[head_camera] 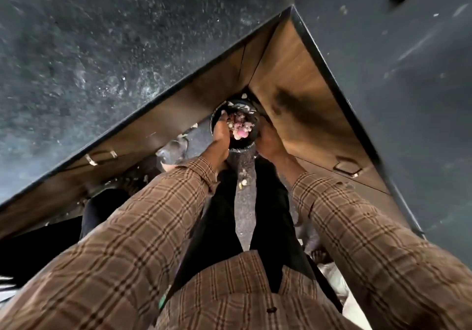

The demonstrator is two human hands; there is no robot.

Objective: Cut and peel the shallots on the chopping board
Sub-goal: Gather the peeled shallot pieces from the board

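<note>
I look straight down at a small black bin [244, 146] on the floor, in the corner between two counters. It holds pinkish and pale shallot peels [240, 126]. My left hand [221, 135] reaches down over the bin's left rim, its fingers lying along the inside edge above the peels; whether it holds anything is hidden. My right hand [268, 141] is pressed around the bin's right wall, with the fingertips out of sight. Neither a chopping board, a knife nor whole shallots are in view.
Dark stone countertops [102, 48] spread to the left and right [408, 74], with wooden cabinet fronts [301, 79] below them that meet behind the bin. Metal drawer handles [347, 168] stick out. Scraps of peel [242, 183] lie on the floor between my legs.
</note>
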